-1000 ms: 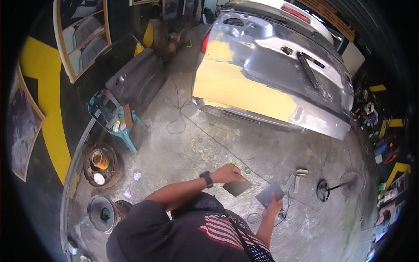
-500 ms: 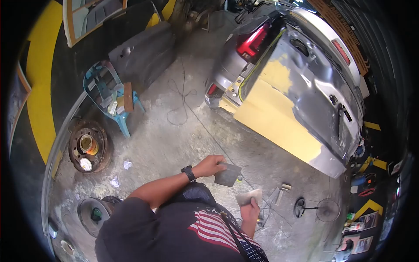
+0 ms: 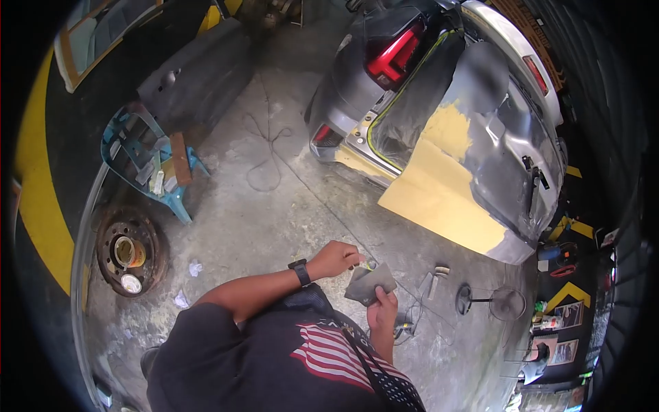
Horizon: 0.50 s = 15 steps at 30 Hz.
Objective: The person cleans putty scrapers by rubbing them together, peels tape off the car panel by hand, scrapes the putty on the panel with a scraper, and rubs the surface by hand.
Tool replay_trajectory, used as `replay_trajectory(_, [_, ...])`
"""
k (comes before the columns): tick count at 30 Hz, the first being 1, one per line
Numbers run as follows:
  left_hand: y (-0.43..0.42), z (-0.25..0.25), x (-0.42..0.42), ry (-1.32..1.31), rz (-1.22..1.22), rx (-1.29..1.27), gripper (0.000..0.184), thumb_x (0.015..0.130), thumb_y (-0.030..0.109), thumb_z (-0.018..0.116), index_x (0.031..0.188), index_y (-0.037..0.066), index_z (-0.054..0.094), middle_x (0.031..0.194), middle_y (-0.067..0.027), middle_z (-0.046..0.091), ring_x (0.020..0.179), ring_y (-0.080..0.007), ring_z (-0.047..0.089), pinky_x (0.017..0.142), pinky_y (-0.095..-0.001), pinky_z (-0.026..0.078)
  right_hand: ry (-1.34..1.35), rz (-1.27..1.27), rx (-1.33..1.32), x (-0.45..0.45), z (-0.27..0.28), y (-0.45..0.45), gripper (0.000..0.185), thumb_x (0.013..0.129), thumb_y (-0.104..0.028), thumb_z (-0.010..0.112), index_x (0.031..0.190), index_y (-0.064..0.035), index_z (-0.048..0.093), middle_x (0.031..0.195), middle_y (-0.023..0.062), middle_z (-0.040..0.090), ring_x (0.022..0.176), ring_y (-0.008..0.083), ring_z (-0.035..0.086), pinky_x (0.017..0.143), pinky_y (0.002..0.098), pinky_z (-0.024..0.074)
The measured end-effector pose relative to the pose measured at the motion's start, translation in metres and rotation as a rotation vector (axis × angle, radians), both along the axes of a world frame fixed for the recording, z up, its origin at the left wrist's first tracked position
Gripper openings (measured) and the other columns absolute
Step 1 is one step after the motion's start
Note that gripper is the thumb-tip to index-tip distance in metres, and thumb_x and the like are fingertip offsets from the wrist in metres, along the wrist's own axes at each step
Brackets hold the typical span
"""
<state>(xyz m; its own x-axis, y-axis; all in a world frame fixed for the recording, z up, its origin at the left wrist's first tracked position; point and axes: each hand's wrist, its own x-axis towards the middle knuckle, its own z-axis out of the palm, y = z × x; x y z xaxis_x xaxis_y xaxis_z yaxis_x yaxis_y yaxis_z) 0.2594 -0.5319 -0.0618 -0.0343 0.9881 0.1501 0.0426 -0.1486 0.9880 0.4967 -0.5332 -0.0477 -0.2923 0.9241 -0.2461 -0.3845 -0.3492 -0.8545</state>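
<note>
Low in the middle of the view, my right hand (image 3: pixel 383 310) grips dark grey sheets of sandpaper (image 3: pixel 371 284), thumb on top. The sheets look overlapped, one edge sticking out to the left. My left hand (image 3: pixel 335 259), with a black watch on its wrist, is just above and left of the sheets. Its fingers are curled together, and a small pale bit shows at their tips; I cannot make out what they hold. Beyond my hands is a silver car's rear door panel (image 3: pixel 498 185), partly coated with yellow body filler (image 3: pixel 439 196).
A blue plastic chair (image 3: pixel 113 137) holding blocks and papers stands at left. Near it, a rusty wheel rim (image 3: pixel 154 257) bears an open can (image 3: pixel 137 255). A detached grey door panel (image 3: pixel 199 75) leans behind. A cable (image 3: pixel 322 202) crosses the concrete floor; a fan (image 3: pixel 506 303) is at right.
The dark sheet has passed from my left hand to my right, over the tan-faced sheet held there. My left hand has let go of it. The view has shifted slightly.
</note>
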Motion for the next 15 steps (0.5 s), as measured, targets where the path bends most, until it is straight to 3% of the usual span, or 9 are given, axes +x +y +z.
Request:
replay_trajectory(2, [0.004, 0.003, -0.012, -0.005, 0.035, -0.037, 0.032, 0.095, 0.028, 0.065, 0.081, 0.0, 0.068, 0.071, -0.0143, 0.068, 0.062, -0.022, 0.066, 0.062, -0.0369, 0.05, 0.005, -0.016, 0.0, -0.002, -0.001, 0.001, 0.048, 0.092, 0.003, 0.055, 0.139, 0.0081, 0.045, 0.136, 0.0162, 0.057, 0.126, 0.0275, 0.054, 0.109, 0.0404, 0.0402])
replay_trajectory(4, [0.008, -0.001, -0.022, 0.278, 0.012, -0.148, 0.034, 0.096, 0.029, 0.064, 0.08, 0.0, 0.068, 0.072, -0.0132, 0.069, 0.066, -0.0219, 0.068, 0.063, -0.0364, 0.051, 0.013, -0.032, -0.004, -0.009, 0.001, 0.002, 0.048, 0.093, 0.002, 0.055, 0.14, 0.0076, 0.045, 0.135, 0.0164, 0.057, 0.126, 0.0281, 0.054, 0.108, 0.0412, 0.0408])
replay_trajectory(5, [0.008, -0.003, -0.023, 0.282, 0.007, -0.146, 0.034, 0.096, 0.029, 0.064, 0.08, 0.0, 0.068, 0.072, -0.0132, 0.069, 0.066, -0.0219, 0.068, 0.063, -0.0364, 0.051, 0.038, -0.039, -0.032, -0.012, 0.002, 0.001, 0.049, 0.093, 0.001, 0.055, 0.141, 0.0062, 0.044, 0.136, 0.0165, 0.056, 0.127, 0.0289, 0.053, 0.108, 0.0425, 0.0411])
replay_trajectory(7, [0.004, -0.005, -0.022, 0.079, 0.204, 0.102, 0.035, 0.096, 0.03, 0.063, 0.079, 0.0, 0.067, 0.071, -0.0131, 0.068, 0.065, -0.0226, 0.068, 0.062, -0.036, 0.051, 0.064, -0.055, -0.065, -0.015, 0.003, 0.001, 0.05, 0.093, 0.0, 0.054, 0.142, 0.0048, 0.043, 0.136, 0.0167, 0.056, 0.127, 0.0297, 0.053, 0.108, 0.0438, 0.0414])
replay_trajectory(8, [0.003, -0.006, -0.024, 0.081, 0.196, 0.1, 0.035, 0.096, 0.03, 0.063, 0.079, 0.0, 0.067, 0.071, -0.0131, 0.068, 0.065, -0.0226, 0.068, 0.062, -0.036, 0.051, 0.128, -0.052, -0.087, -0.017, 0.002, 0.002, 0.052, 0.093, -0.001, 0.055, 0.143, 0.0036, 0.042, 0.137, 0.0167, 0.055, 0.127, 0.0301, 0.053, 0.108, 0.0447, 0.0416])
replay_trajectory(10, [0.002, -0.007, -0.026, -0.128, 0.031, -0.042, 0.037, 0.097, 0.033, 0.057, 0.093, -0.001, 0.071, 0.084, -0.0183, 0.071, 0.074, -0.0322, 0.07, 0.072, -0.0397, 0.052, 0.192, -0.052, -0.109, -0.024, 0.005, 0.003, 0.053, 0.093, -0.002, 0.056, 0.144, 0.0025, 0.041, 0.137, 0.0168, 0.055, 0.128, 0.0305, 0.053, 0.108, 0.0455, 0.0418])
replay_trajectory(13, [0.006, -0.005, -0.037, -0.003, -0.067, -0.231, 0.035, 0.096, 0.032, 0.058, 0.099, -0.001, 0.071, 0.091, -0.0189, 0.072, 0.076, -0.0332, 0.07, 0.073, -0.0399, 0.052, 0.175, -0.05, -0.072, -0.031, 0.01, 0.006, 0.049, 0.096, -0.006, 0.055, 0.142, 0.0039, 0.041, 0.137, 0.0183, 0.055, 0.128, 0.0324, 0.053, 0.112, 0.0475, 0.0414])
replay_trajectory(15, [0.008, -0.006, -0.039, 0.064, -0.008, -0.155, 0.035, 0.097, 0.031, 0.058, 0.099, -0.001, 0.071, 0.09, -0.0184, 0.072, 0.078, -0.0316, 0.07, 0.073, -0.0384, 0.052, 0.17, -0.049, -0.055, -0.032, 0.008, 0.01, 0.049, 0.096, -0.006, 0.055, 0.142, 0.0039, 0.041, 0.137, 0.018, 0.055, 0.128, 0.0324, 0.054, 0.112, 0.0472, 0.0415])
